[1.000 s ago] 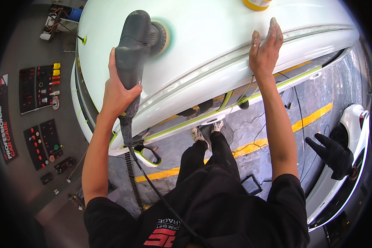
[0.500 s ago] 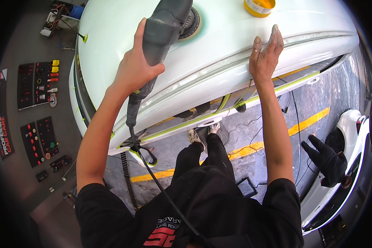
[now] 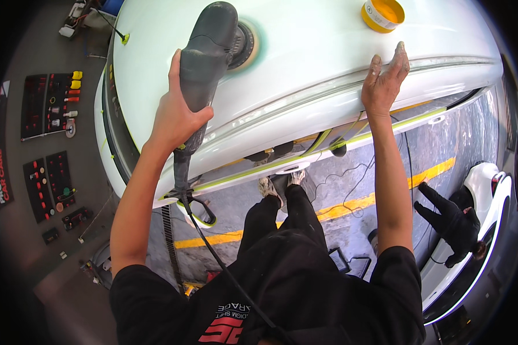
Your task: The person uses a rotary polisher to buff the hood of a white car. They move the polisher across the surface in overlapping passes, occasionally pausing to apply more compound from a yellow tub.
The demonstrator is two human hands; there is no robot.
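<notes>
My left hand [image 3: 178, 118] is wrapped round the body of a black corded polisher [image 3: 206, 60]. Its round pad [image 3: 243, 47] stands edge-on against the white car roof [image 3: 305, 52], with a greenish ring showing around it. From the handle's end a black cord [image 3: 210, 247] runs down across my shirt. My right hand [image 3: 384, 86] holds nothing; its fingers are stretched out and whitish with residue, resting on the roof near the side rail. Just beyond those fingertips sits a round yellow tub [image 3: 383, 14] with a white label.
Green masking tape [image 3: 236, 183] lines the car's side below the roof. Cables [image 3: 351, 192] and a yellow stripe [image 3: 345, 208] cross the floor. At the right, another person in black [image 3: 452, 227] bends by a white car [image 3: 489, 172]. Tool boards [image 3: 46, 106] hang at the left.
The polisher and my left hand have moved left over the roof. My right hand and the yellow tub sit farther right in the picture, as the view has shifted somewhat.
</notes>
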